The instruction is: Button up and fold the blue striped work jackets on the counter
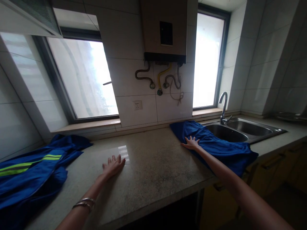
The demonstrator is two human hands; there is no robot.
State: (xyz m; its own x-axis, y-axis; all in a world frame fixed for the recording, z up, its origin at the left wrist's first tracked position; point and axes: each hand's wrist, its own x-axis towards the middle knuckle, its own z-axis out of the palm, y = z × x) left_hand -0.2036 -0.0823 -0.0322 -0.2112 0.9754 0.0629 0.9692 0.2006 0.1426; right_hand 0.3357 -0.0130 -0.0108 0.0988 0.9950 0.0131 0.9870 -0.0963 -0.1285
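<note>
Lying nearest, at the left end of the tabletop [153, 159]: striped garment [45, 172], blue with yellow-green bands, rumpled, its long axis running from the near left corner to the back edge. Left hand [114, 165], bangles [85, 203] on the wrist, palm down well inside the front edge; fingers spread, nothing held.

Right hand [191, 143] at the left margin of the blue cloth [216, 145]. Fingers splayed, no clenched grip visible; cannot tell whether the thumb tucks under.

Blue cloth crosses the tabletop's right part, from the back edge by the wall to the front edge, hanging over there beside the yellow cabinet [271, 163]. Long axis slants: narrower end points back left, broader end front right.

Step in hand, probably: smoothing this cloth. Next move would call for light, flat pressure, or curled fingers if the margin is to be lifted.

Farther: sink [275, 129], its left and near sides overlapped by cloth; tap [224, 107] behind. Wall beyond: socket [137, 105], water heater [165, 12] above.
</note>
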